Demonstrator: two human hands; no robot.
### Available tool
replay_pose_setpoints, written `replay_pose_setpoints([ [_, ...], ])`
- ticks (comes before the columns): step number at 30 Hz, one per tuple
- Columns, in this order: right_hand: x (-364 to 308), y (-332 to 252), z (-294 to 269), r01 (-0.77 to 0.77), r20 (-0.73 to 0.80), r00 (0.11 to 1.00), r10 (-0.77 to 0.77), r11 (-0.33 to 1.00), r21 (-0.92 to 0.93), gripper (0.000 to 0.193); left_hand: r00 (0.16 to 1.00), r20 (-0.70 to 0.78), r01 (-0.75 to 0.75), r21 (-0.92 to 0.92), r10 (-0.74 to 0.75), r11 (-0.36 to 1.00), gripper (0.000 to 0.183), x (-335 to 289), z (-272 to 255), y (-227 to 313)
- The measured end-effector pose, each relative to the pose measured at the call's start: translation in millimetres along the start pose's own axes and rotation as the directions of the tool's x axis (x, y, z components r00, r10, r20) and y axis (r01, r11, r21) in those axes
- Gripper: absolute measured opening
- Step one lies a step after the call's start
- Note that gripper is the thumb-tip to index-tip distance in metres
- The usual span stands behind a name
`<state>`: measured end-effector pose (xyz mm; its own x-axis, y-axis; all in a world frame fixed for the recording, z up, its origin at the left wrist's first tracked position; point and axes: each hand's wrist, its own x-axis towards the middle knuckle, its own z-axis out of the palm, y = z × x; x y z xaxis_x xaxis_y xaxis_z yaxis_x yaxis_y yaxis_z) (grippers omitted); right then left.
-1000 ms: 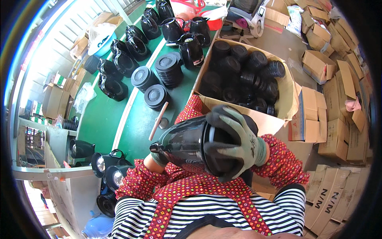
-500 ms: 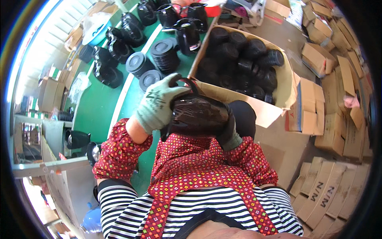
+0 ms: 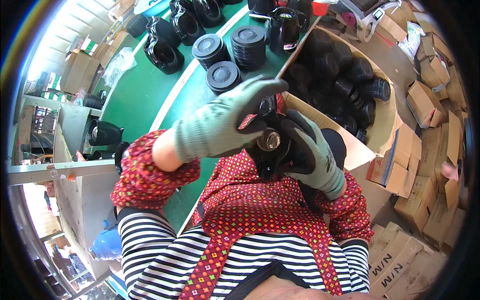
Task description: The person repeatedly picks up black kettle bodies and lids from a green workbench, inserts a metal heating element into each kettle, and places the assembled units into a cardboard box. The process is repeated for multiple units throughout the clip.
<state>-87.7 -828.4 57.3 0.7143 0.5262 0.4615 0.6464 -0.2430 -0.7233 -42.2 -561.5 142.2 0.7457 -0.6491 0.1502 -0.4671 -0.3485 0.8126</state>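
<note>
A glossy black jug point(image 3: 272, 162) with a handle is held in front of my apron, turned so that a round shiny end faces up. My left hand point(image 3: 227, 120), in a grey-green glove with dark fingertips, curves around its upper left side, thumb against the jug and fingers reaching over the top. From the right, my right hand point(image 3: 315, 152), gloved alike, grips the side with bent fingers. Part of the jug is hidden behind the gloves. Just beyond my left hand stand stacks of round black lids point(image 3: 249, 47) on the green table point(image 3: 125, 107).
More glossy black jugs point(image 3: 162, 52) stand along the far side of the table. To the right, an open cardboard box point(image 3: 387, 117) holds many dark round parts. Further cartons point(image 3: 412, 192) pile up at the right. A blue water bottle point(image 3: 107, 242) is at lower left.
The jug has turned from lying sideways to having its round end upward. My right hand has come up onto its side, and my left hand has shifted over its top. The view has shifted.
</note>
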Motion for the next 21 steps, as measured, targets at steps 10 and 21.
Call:
replay_pose_setpoints([
  [10, -1, -26, -20, -0.07, 0.128, 0.987, 0.098, 0.975, -0.21, 0.076, 0.972, 0.236, -0.12, 0.489, 0.001, 0.864, 0.083, -22, 19, -5],
  [21, 19, -39, -45, -0.217, 0.235, 0.948, 0.212, 0.976, -0.005, 0.07, 0.954, -0.099, 0.28, -0.048, -0.284, 0.959, 0.075, -19, 36, -13],
])
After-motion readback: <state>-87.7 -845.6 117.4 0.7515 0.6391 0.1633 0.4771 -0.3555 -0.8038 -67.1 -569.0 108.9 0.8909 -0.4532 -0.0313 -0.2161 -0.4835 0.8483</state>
